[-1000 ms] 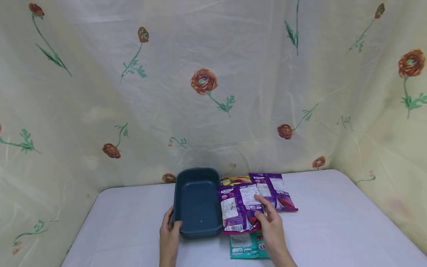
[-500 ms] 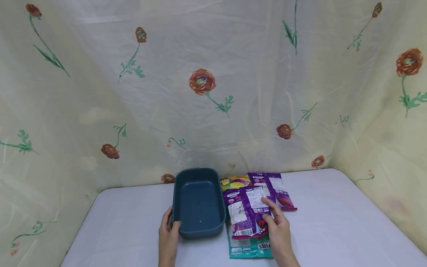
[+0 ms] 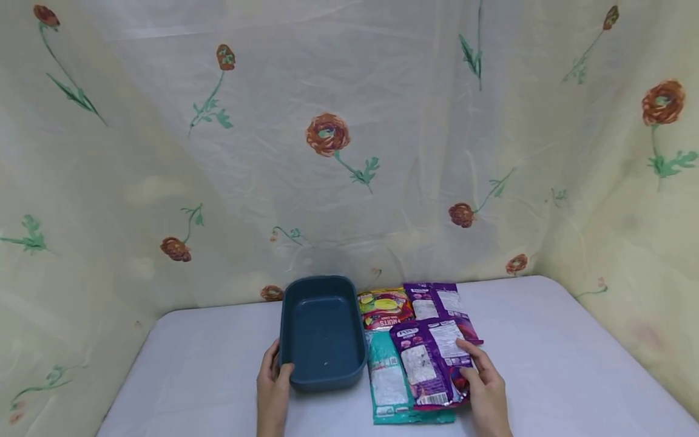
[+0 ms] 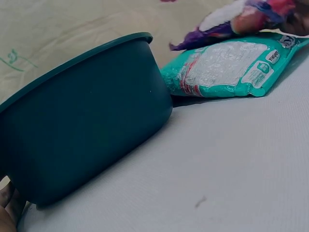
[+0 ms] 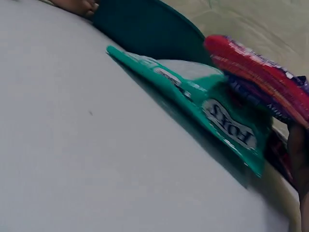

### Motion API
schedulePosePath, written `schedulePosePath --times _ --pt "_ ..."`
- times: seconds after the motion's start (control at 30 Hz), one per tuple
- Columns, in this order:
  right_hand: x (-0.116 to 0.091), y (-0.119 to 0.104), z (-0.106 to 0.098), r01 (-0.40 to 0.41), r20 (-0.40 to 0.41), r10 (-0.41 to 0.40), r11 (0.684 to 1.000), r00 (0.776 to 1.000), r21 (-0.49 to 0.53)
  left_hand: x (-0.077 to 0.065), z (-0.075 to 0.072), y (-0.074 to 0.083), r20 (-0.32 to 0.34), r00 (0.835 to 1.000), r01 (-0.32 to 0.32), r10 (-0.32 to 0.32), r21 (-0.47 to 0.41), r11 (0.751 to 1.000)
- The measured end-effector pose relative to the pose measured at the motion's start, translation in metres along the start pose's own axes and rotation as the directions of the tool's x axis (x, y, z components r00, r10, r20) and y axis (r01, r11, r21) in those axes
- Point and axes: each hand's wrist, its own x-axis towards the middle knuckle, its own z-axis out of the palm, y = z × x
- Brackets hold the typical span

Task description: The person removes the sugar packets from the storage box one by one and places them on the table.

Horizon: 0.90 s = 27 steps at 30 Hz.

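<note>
My right hand (image 3: 487, 388) pinches a purple candy bag (image 3: 419, 364) by its lower right side, thumb on top. In the left wrist view this bag is raised over a teal Fox's candy bag (image 4: 227, 65), which lies on the table and is partly covered by it in the head view. My left hand (image 3: 273, 385) grips the near left corner of a dark blue plastic basin (image 3: 326, 385), thumb at the rim and the other fingers along the outer wall. No bag shows inside the basin.
Behind the held bag lie a yellow and red Fruits candy bag (image 3: 384, 308) and a second purple bag (image 3: 423, 292), side by side right of the basin. A white cloth covers the table (image 3: 207, 364). A flowered curtain (image 3: 404, 230) hangs along its back and sides.
My right hand has moved right and toward me with the purple bag, uncovering more of the Fruits and teal bags. My left hand stays on the basin.
</note>
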Motion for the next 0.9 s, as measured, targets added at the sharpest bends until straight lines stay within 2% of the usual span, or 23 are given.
schedulePosePath --times 0.2,0.3,0.5,0.73,0.9 --pt "0.005 0.012 -0.027 0.105 -0.079 -0.104 0.994 0.991 0.004 -0.002 0.001 -0.004 0.028 1.000 -0.003 0.004 -0.030 1.000" --pt "0.007 0.015 -0.032 0.101 -0.113 -0.100 0.995 0.989 0.002 -0.003 0.000 -0.005 0.019 1.000 -0.001 0.001 -0.020 1.000" --pt "0.011 0.016 -0.032 0.065 -0.154 -0.076 0.995 0.985 -0.075 -0.002 -0.004 -0.002 0.024 1.000 -0.012 0.012 0.001 1.000" --pt "0.010 0.012 -0.032 0.045 -0.189 -0.065 0.993 0.980 -0.109 -0.002 -0.008 -0.001 0.032 0.999 -0.043 0.043 -0.007 0.999" --pt "0.007 0.013 -0.037 0.004 -0.223 -0.030 0.993 0.974 -0.119 -0.003 -0.006 -0.004 0.041 0.998 -0.037 0.038 -0.022 0.999"
